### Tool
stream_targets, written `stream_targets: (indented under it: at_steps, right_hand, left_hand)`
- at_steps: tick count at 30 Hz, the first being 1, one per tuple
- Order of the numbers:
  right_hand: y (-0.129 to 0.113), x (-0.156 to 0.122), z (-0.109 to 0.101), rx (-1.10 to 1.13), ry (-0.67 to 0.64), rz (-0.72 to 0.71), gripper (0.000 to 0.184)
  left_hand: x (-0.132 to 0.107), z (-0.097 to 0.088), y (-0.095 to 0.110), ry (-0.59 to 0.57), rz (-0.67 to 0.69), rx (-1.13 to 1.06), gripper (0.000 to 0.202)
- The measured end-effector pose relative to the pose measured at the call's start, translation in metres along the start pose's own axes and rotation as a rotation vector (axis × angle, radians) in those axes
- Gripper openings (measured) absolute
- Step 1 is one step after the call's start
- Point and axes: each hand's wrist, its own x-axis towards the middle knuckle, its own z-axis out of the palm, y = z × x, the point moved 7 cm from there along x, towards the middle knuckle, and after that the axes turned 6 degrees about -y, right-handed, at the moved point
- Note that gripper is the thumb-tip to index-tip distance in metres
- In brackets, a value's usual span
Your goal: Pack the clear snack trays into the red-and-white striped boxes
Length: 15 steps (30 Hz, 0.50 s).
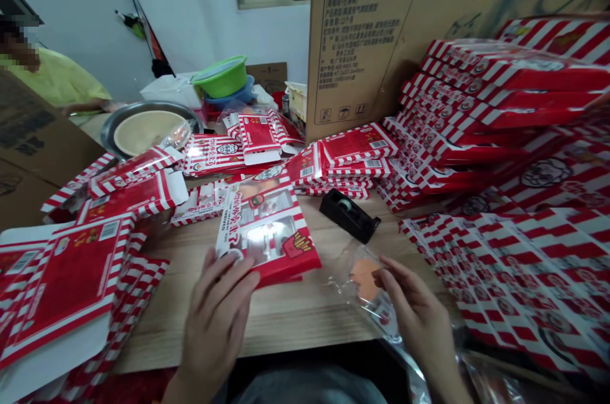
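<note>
A tape dispenser (349, 215) lies right of the carton (267, 235).

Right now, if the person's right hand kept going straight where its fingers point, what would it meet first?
The right hand meets the clear plastic bag with orange inside first, perhaps already touching it; depth is unclear.
</note>
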Motion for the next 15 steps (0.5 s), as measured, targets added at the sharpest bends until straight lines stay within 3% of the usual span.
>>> stream_targets:
  at_steps: [3,5,9,12,15]
  right_hand:
    - [0.039,0.016,-0.009,-0.305,-0.085,-0.01,0.049]
    - [0.067,0.02,-0.016,-0.447,-0.113,-0.008,0.048]
    - [0.102,0.02,-0.031,-0.64,-0.081,0.097,0.061]
    - [0.105,0.018,-0.029,-0.78,-0.138,0.17,0.065]
    - [0.102,0.018,-0.024,-0.771,-0.205,0.23,0.053]
  left_hand:
    - [-0.01,0.048,-0.015,-0.154,0.041,0.071,0.033]
    - [-0.018,0.064,-0.026,-0.209,-0.01,0.033,0.031]
    - [-0.021,0.064,-0.031,-0.205,-0.06,-0.026,0.028]
    - [-0.02,0.064,-0.035,-0.215,-0.093,0.07,0.035]
    - [-0.021,0.068,-0.042,-0.314,-0.144,0.078,0.042]
